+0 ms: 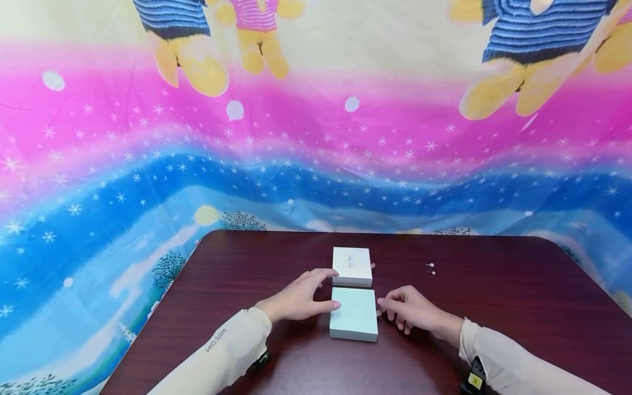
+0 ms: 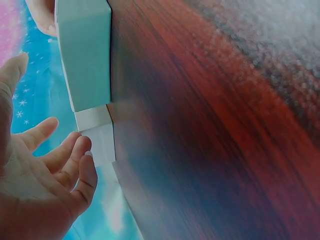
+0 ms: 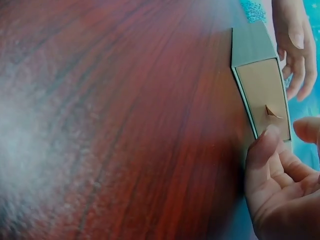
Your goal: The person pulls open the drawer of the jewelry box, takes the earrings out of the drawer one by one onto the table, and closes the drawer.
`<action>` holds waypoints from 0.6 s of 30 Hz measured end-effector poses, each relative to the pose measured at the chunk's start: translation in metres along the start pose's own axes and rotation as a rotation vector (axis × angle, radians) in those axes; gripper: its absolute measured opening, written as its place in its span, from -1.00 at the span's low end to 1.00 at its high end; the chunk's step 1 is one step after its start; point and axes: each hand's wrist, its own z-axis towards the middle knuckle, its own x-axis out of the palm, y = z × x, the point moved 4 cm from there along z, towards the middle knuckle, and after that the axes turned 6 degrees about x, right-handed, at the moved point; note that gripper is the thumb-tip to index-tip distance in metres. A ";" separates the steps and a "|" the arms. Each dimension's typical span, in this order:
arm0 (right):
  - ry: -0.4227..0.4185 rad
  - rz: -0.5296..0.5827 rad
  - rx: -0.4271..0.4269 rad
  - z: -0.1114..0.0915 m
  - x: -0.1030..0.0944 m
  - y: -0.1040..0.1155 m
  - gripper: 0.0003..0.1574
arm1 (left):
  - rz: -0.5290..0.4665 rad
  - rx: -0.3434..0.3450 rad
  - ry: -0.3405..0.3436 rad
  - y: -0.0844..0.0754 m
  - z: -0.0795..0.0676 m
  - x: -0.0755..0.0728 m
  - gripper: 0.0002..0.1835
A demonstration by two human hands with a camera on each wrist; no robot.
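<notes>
A pale mint-green drawer box (image 1: 353, 312) lies flat on the table, just in front of a white box (image 1: 351, 263) with small dark lettering. My left hand (image 1: 303, 296) hovers at their left side with fingers spread and relaxed. Its thumb overlaps the green box's left edge, and its index fingertip is right at the white box's corner. To the right, my right hand (image 1: 412, 310) is beside the green box, fingers loosely bent. In the right wrist view, a small brown ribbon tab (image 3: 272, 112) sticks out of the tan drawer front, near the parted thumb and index finger.
Two small pins with pearl-like heads (image 1: 431, 265) lie toward the back right of the dark reddish-brown table (image 1: 494, 296). Another ribbon tab (image 1: 373, 265) shows at the white box's right side. Behind the table hangs a colourful printed cloth (image 1: 316, 137).
</notes>
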 end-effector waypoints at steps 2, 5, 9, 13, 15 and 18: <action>0.021 0.034 0.009 0.000 0.001 -0.001 -0.52 | 0.002 0.001 -0.002 0.000 0.000 0.000 -0.28; 0.047 0.055 0.009 -0.001 0.001 -0.001 -0.52 | 0.009 -0.003 -0.001 0.000 0.000 0.000 -0.27; 0.061 0.040 -0.021 0.000 0.001 -0.004 -0.56 | 0.028 -0.010 0.007 0.001 0.000 0.002 -0.25; 0.077 0.041 -0.049 0.002 0.001 -0.008 -0.60 | 0.024 -0.016 0.012 0.000 -0.002 0.002 -0.23; 0.081 0.049 -0.055 0.003 0.001 -0.009 -0.60 | 0.021 -0.018 0.014 -0.001 -0.002 0.002 -0.23; 0.087 0.052 -0.067 0.003 0.002 -0.008 -0.59 | 0.027 -0.022 0.021 0.000 -0.003 0.002 -0.22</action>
